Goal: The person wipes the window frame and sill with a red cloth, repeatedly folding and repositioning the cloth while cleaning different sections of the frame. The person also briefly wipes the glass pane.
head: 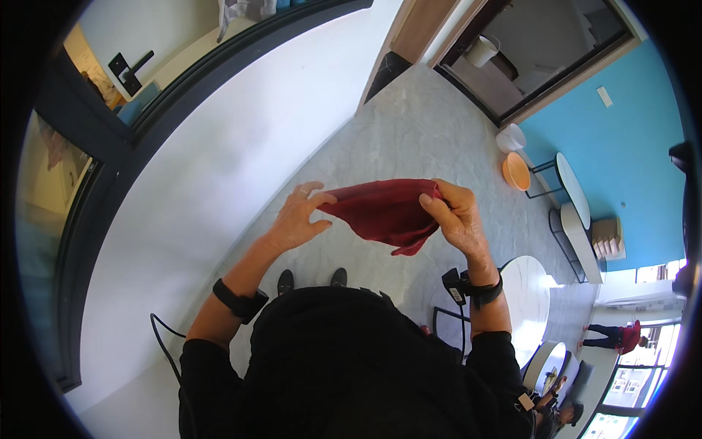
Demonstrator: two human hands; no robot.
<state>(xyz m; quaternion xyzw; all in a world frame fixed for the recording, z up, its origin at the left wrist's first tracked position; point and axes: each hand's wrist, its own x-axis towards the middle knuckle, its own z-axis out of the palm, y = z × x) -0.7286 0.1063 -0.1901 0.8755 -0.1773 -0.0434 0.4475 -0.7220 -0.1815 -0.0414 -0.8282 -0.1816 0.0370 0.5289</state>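
Observation:
A dark red cloth point(384, 211) is stretched out in the air in front of me, above the grey floor. My right hand point(455, 214) grips its right end between thumb and bent fingers. At the cloth's left corner is my left hand point(299, 217), with thumb and fingers apart; the fingertips meet or overlap the corner, and whether they pinch it cannot be told. The cloth's lower edge hangs loose in a fold near the right hand. Each forearm wears a black strap with a small device.
A white wall point(230, 137) with a dark-framed window runs along the left. To the right are a round white table point(526, 307), an orange basin point(516, 171), a white bucket point(511, 138) and small tables by a blue wall. Two people are at the far lower right.

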